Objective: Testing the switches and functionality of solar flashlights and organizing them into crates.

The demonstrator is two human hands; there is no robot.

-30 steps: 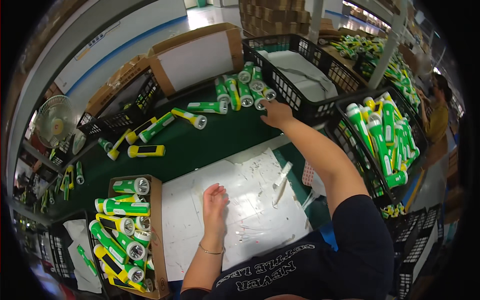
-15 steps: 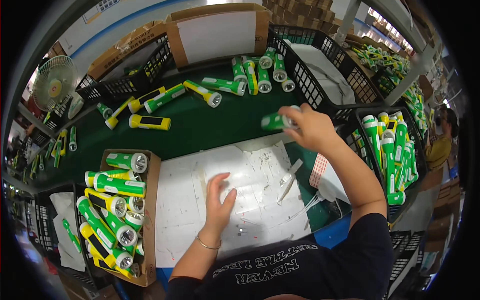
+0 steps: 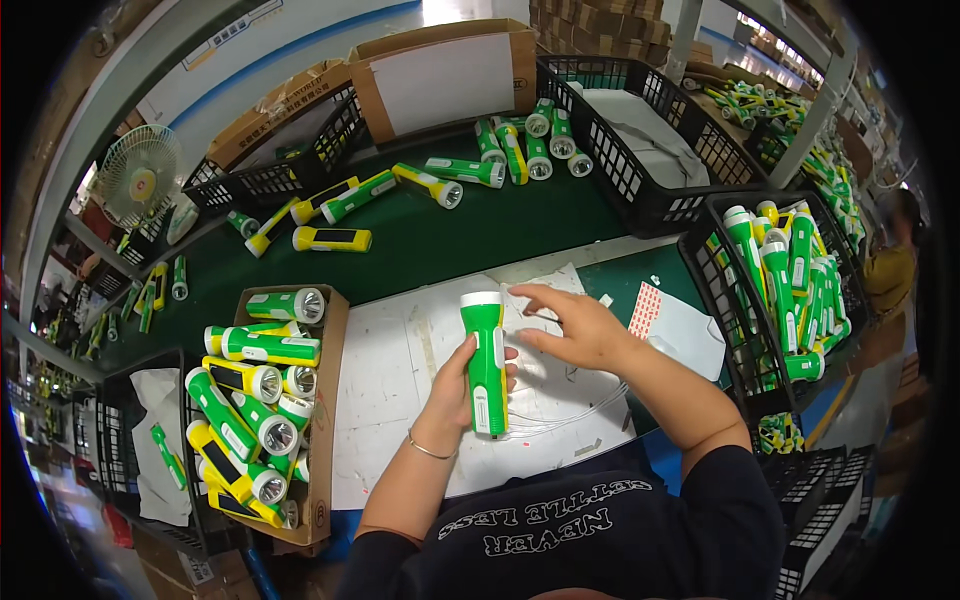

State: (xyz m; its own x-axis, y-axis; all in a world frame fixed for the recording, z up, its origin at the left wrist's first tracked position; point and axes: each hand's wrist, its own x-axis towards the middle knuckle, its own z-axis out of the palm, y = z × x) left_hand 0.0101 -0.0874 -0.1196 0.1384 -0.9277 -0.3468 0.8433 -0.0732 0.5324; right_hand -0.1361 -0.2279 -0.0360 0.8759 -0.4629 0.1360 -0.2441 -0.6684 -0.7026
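Observation:
A green flashlight [image 3: 486,375] with a white head and a yellow strip stands out over the white work sheet, its head pointing away from me. My left hand [image 3: 462,385] is closed around its body from the left, the fingertips showing on the right side. Just right of its head is my right hand [image 3: 570,325], empty, with thumb and fingers spread apart. Beneath both hands lies the white sheet [image 3: 385,400], with thin white wires [image 3: 560,415] along its right part.
At left stands a cardboard box [image 3: 325,430] full of green and yellow flashlights. Several more lie on the green belt [image 3: 420,225] ahead. A black crate [image 3: 715,320] of flashlights is at right, beside a sheet of red-and-white stickers [image 3: 647,310]. Another black crate [image 3: 650,205] stands at the back.
The flashlight has come from the belt to the middle of the sheet. It has passed from my right hand into my left, and my right hand has opened. The view has shifted slightly.

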